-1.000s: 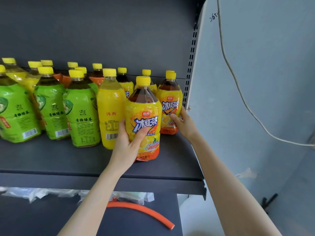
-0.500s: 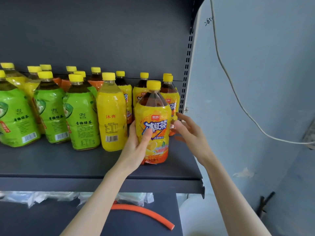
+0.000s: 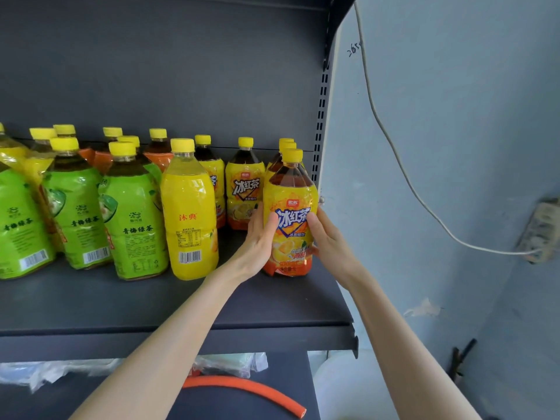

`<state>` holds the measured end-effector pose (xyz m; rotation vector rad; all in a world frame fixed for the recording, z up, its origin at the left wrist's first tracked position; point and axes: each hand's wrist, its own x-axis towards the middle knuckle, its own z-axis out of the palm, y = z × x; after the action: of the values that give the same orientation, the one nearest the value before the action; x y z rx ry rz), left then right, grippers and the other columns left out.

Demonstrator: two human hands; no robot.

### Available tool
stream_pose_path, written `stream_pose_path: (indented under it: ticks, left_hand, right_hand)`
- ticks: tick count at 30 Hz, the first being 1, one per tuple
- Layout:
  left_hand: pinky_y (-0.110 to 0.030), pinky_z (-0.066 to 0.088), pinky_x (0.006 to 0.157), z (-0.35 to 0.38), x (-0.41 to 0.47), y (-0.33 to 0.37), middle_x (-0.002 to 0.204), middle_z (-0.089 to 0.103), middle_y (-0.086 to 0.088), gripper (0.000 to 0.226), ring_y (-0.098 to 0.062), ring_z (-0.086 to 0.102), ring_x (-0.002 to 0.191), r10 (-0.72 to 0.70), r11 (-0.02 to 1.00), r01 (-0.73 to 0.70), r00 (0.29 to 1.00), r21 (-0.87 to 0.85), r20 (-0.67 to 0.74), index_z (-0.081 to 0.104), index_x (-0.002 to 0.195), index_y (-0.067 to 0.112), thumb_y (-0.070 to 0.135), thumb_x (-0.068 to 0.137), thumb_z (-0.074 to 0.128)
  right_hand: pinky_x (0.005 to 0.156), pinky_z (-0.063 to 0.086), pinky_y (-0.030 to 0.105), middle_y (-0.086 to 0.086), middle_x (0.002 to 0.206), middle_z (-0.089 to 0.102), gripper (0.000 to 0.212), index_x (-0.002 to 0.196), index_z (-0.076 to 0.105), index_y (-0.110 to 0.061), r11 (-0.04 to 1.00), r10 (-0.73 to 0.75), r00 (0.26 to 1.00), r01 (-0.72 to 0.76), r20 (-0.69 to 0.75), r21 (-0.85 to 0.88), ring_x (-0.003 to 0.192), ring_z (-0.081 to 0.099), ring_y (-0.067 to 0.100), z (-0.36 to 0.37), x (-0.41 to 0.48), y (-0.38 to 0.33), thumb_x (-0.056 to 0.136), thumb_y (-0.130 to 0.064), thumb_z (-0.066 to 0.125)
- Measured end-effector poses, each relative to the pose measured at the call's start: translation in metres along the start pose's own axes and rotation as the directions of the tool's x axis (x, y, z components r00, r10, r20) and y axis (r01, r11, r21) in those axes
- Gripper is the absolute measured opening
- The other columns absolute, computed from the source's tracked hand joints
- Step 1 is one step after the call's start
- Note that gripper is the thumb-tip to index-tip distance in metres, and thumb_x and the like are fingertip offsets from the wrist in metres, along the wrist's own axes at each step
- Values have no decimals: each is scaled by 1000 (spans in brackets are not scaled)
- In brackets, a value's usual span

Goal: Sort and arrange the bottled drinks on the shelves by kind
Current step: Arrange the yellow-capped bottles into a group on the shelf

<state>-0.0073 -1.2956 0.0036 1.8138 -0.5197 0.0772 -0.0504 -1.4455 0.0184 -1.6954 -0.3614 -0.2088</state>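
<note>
While the green tea bottles (image 3: 133, 219) are standing grouped along the left of the shelf (image 3: 121, 304), with one yellow juice bottle (image 3: 189, 213) standing just beside them, the work is proceeding at the right end. Rear iced tea bottles (image 3: 244, 189) are standing near the back panel. The left hand (image 3: 257, 241) is gripping the left flank of the front iced tea bottle (image 3: 289, 207), thumb lying across the label and fingers curling behind it. That bottle is sitting upright at the right end of the shelf, in front of like bottles and close to the slotted upright (image 3: 321, 116); whether its base is bearing on the deck cannot be confirmed. The right hand (image 3: 328, 237) is clasping the opposite flank, thumb on the label, fingers going out of sight behind. Assessment: the step in hand is seating this bottle in the iced tea column. The next move is calling for squaring the label forward, releasing both hands without rocking it, and dealing with the yellow juice bottle, which is separating green tea from iced tea.
</note>
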Motion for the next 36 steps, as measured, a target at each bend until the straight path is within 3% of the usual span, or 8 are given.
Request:
stream_pose_path:
  ticks: [2, 3, 7, 11, 18, 30, 34, 36]
  left_hand:
    - [-10, 37, 95, 1, 2, 3, 154, 21, 4, 72, -8, 27, 137, -37, 995, 40, 999, -87, 38, 4, 149, 30, 65, 87, 14]
    - [-7, 37, 89, 1, 2, 4, 154, 24, 4, 68, -8, 31, 135, -67, 991, 73, 996, -111, 54, 7, 150, 30, 61, 89, 12]
    - [-22, 30, 96, 1, 5, 5, 152, 29, 5, 62, -10, 33, 134, -136, 981, 141, 990, -135, 45, 13, 149, 30, 58, 94, 10]
    - [-35, 25, 113, -1, 7, 2, 156, 20, 4, 78, -14, 25, 140, -149, 985, 150, 989, -82, 15, 10, 148, 35, 72, 79, 11]
    - [-20, 27, 96, 2, 3, 9, 155, 19, 0, 54, -14, 25, 139, -73, 993, 73, 997, -89, -5, 9, 148, 27, 47, 97, 10]
    - [-25, 28, 107, -9, 15, -6, 151, 29, 0, 62, -13, 29, 137, -45, 999, 45, 998, 7, 31, 17, 148, 26, 55, 93, 14]
    - [-29, 31, 110, -15, 4, 1, 144, 43, 3, 69, -14, 38, 133, -48, 998, 47, 999, 52, 17, 31, 145, 23, 63, 89, 21]
    - [-24, 38, 99, -16, -7, 6, 134, 54, 0, 58, -16, 49, 124, -11, 980, 25, 997, 199, -73, 44, 137, 19, 55, 94, 27]
  right_hand:
    - [70, 50, 7, -6, 123, 57, 44, 148, 28, -18, 1000, 6, 1000, -6, 6, -5, 95, 63, -13, 2, 5, 2, 105, -25, 27]
    - [70, 50, 7, -7, 122, 57, 44, 149, 27, -19, 1000, 4, 1000, -4, 9, -6, 94, 63, -14, 3, 7, 4, 105, -25, 27]
    - [70, 48, 5, -8, 121, 55, 45, 150, 23, -18, 1000, -1, 1000, 1, 6, -2, 92, 62, -17, 4, 12, 6, 105, -25, 24]
    - [78, 50, 11, -7, 127, 53, 46, 150, 19, -19, 1000, -26, 999, 26, 19, 8, 102, 61, -11, 4, 12, 7, 105, -26, 23]
    - [75, 50, 9, -13, 122, 53, 46, 150, 18, -20, 999, -30, 999, 30, 15, 11, 98, 61, -14, 5, 12, 8, 105, -26, 22]
    - [77, 52, 12, -8, 122, 55, 44, 148, 23, -18, 999, -23, 999, 25, -47, 33, 100, 62, -6, 10, 13, 9, 105, -28, 23]
    - [92, 51, 23, -6, 122, 57, 41, 141, 37, -21, 989, 28, 990, -47, -138, -138, 112, 60, 9, 11, 2, 0, 104, -35, 29]
    - [93, 47, 27, -1, 124, 57, 43, 142, 39, -17, 948, 57, 979, -114, -194, -297, 119, 57, 19, 11, -10, -6, 102, -35, 37]
